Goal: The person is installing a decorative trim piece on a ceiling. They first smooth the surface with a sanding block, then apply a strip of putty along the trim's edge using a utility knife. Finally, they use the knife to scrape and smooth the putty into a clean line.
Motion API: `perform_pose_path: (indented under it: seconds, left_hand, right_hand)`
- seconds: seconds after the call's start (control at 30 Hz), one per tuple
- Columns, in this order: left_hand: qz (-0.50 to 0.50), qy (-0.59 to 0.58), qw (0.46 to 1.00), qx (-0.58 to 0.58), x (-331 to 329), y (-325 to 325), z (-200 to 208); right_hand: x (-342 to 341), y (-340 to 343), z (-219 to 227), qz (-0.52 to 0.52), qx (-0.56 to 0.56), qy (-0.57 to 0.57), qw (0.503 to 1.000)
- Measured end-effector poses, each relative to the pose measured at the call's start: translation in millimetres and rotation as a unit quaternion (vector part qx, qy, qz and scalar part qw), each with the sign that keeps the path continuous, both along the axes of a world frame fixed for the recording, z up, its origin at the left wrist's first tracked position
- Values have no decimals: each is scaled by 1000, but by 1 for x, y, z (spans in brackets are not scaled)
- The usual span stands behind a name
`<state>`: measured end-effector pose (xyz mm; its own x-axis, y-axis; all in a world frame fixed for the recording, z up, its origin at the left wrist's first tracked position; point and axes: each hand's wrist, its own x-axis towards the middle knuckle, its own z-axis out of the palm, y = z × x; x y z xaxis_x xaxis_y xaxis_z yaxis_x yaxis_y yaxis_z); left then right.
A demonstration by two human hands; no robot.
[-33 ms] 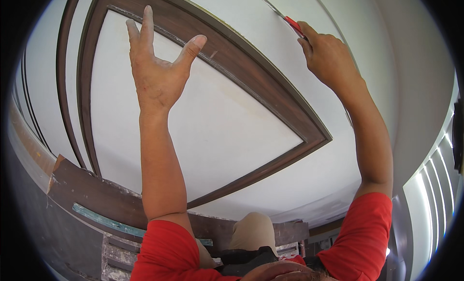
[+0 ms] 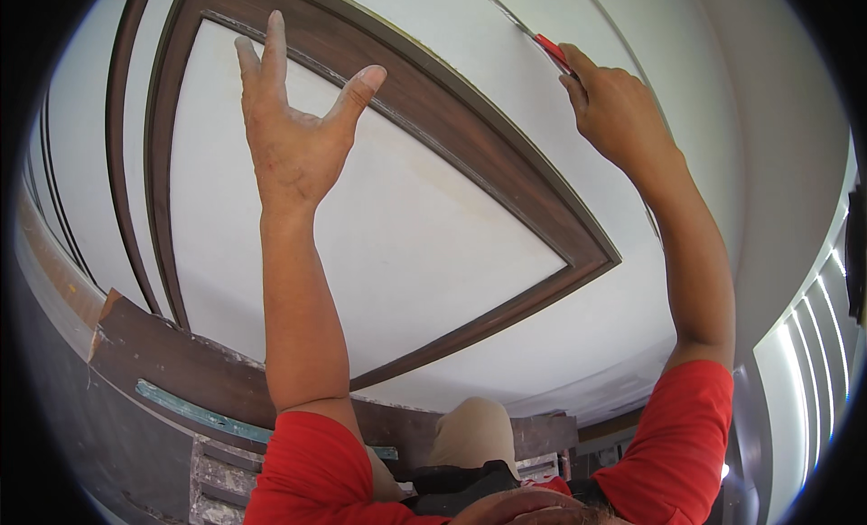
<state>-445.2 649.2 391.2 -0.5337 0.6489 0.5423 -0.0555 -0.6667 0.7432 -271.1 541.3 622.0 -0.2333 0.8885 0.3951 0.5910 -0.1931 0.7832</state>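
Note:
My left hand is raised with thumb and fingers spread and nothing in it. White dust coats its fingertips, which lie over the dark brown wooden frame around a white panel; whether they press on it I cannot tell. Farther right, my right hand is closed around a slim red-handled tool. The tool's thin tip meets a narrow line on the white wall surface beyond the frame. My fingers hide most of the handle.
Below the panel runs a brown board with white spatters, with a greenish strip lying along it. A stained slatted piece is at lower left. One bent knee shows low in the middle. Bright slats stand at far right.
My right hand and the red-handled tool have shifted very slightly right and down. The left hand stays where it was.

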Motion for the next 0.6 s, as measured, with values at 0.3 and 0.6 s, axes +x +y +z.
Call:
perform_pose_path:
  seconds: [0.3,0.6]
  left_hand:
    - [13,26,1000,8,3,3,-3]
    - [7,39,999,4,10,5,-6]
  right_hand:
    - [17,-20,-3,-32,9,0,999]
    - [59,-55,-5,-29,15,-3,999]
